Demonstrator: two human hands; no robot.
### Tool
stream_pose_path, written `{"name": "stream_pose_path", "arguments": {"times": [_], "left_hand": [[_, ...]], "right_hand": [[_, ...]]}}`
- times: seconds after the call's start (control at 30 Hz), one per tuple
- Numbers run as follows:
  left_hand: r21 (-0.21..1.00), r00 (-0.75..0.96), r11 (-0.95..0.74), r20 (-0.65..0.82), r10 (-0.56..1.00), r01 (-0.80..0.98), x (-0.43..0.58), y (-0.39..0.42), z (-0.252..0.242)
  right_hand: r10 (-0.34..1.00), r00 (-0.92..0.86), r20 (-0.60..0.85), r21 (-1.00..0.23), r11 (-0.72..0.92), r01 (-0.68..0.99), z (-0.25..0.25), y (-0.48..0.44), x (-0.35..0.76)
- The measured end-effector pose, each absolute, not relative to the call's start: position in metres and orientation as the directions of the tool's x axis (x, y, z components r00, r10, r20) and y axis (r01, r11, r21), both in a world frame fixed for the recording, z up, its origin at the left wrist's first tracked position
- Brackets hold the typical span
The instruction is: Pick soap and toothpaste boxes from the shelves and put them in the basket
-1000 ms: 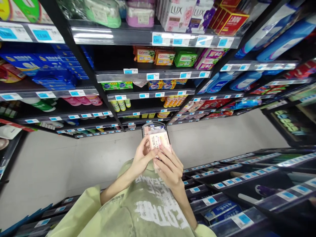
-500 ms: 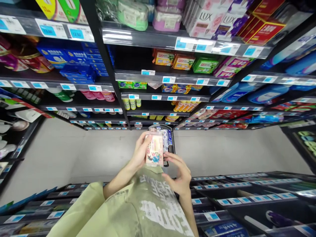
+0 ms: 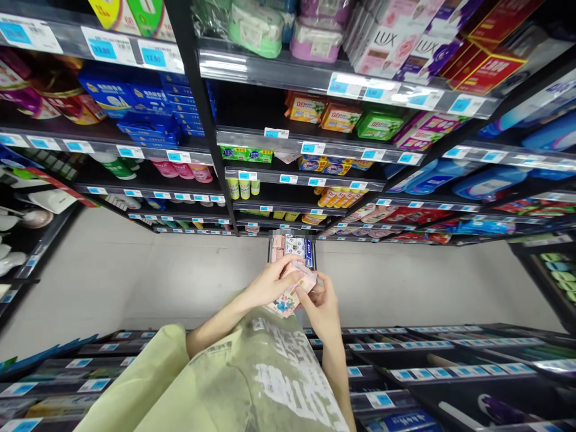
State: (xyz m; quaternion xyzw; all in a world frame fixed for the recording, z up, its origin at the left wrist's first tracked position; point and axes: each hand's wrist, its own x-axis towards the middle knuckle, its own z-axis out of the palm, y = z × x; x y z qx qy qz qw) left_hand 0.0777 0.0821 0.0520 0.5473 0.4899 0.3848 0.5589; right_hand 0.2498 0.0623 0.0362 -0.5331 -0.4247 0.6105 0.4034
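Both hands hold a pale pink soap pack (image 3: 285,303) with a blue and red flower print, tilted in front of my body. My left hand (image 3: 270,283) grips it from the left, its fingers lying over the upper part. From the right, my right hand (image 3: 323,303) has its thumb on the front and its fingers curled at the upper right corner. Just beyond the hands is a shopping basket or cart (image 3: 315,257), partly hidden, containing pink packs (image 3: 278,243) and white-and-blue packs (image 3: 294,245).
Dark shelves stand ahead, with LUX boxes (image 3: 380,45), orange soap packs (image 3: 341,117) and a green soap pack (image 3: 378,124). Blue bottles (image 3: 490,182) lie to the right, and blue boxes (image 3: 108,96) to the left. Another shelf row (image 3: 432,345) runs along the near side. Grey floor (image 3: 396,270) lies between.
The soap pack has turned from nearly upright to a slant. My right hand has closed onto its right side, and my left fingers have moved over its top. More of the basket's contents show.
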Motion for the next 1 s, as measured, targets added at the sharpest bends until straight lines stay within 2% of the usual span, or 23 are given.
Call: {"name": "stream_pose_path", "arguments": {"times": [0.13, 0.23, 0.33, 0.47, 0.6, 0.7, 0.83, 1.0], "left_hand": [[0.982, 0.251, 0.087, -0.129, 0.959, 0.17, 0.078, 0.082, 0.058], [0.967, 0.278, 0.094, -0.16, 0.947, 0.235, 0.079, 0.081, 0.064], [0.942, 0.291, 0.077, -0.178, 0.94, 0.327, 0.078, 0.083, 0.069], [0.937, 0.326, 0.029, -0.15, 0.934, 0.348, 0.069, 0.089, 0.075], [0.97, 0.274, 0.072, -0.137, 0.952, 0.234, 0.056, 0.095, 0.069], [0.991, 0.213, 0.114, -0.127, 0.969, 0.071, 0.053, 0.097, 0.056], [0.954, 0.209, 0.26, -0.226, 0.951, -0.151, 0.062, 0.095, 0.04], [0.906, 0.17, 0.344, -0.309, 0.936, -0.245, 0.069, 0.088, 0.03]], "right_hand": [[0.937, -0.135, -0.324, -0.934, -0.339, -0.113, 0.036, 0.063, 0.253], [0.92, -0.175, -0.352, -0.929, -0.366, -0.053, 0.035, 0.064, 0.254], [0.94, -0.18, -0.288, -0.956, -0.294, -0.007, 0.032, 0.064, 0.251], [0.975, -0.09, -0.204, -0.972, -0.212, -0.099, 0.027, 0.063, 0.245], [0.966, 0.097, -0.241, -0.953, -0.216, -0.215, 0.025, 0.064, 0.243], [0.935, 0.21, -0.287, -0.93, -0.219, -0.296, 0.029, 0.067, 0.244], [0.924, 0.213, -0.318, -0.901, -0.225, -0.372, 0.035, 0.072, 0.246], [0.925, 0.199, -0.324, -0.9, -0.236, -0.367, 0.033, 0.075, 0.251]]}}
